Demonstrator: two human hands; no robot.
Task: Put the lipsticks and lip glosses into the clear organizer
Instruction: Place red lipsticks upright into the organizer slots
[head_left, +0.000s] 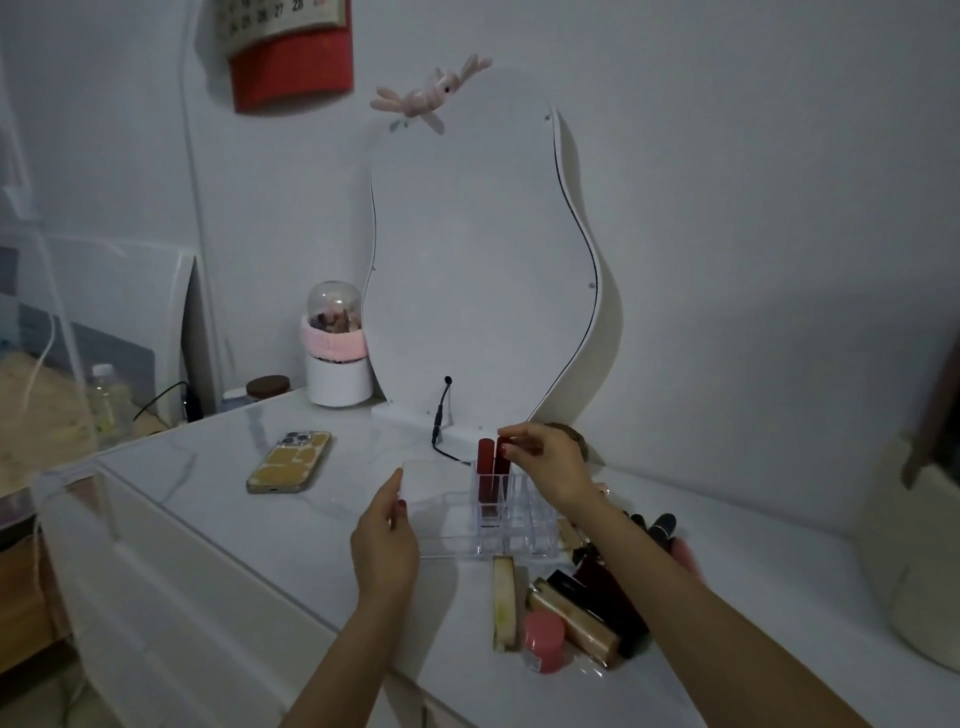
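The clear organizer (441, 525) stands on the white marble tabletop below the mirror. Two red lip gloss tubes stand upright in its back compartments: one red tube (485, 460) on the left, and a second red tube (501, 467) right beside it. My right hand (545, 462) pinches the top of the second tube. My left hand (387, 530) grips the organizer's left edge. A pile of lipsticks (582, 618), with gold, black, dark red and pink cases, lies in front of and to the right of the organizer, partly under my right forearm.
A phone (290, 461) in a yellow case lies to the left. The wavy mirror (478, 260) stands behind the organizer, its black cable (441, 415) trailing on the table. A white and pink brush holder (337, 358) sits at the back left. A woven basket (914, 545) is at the right.
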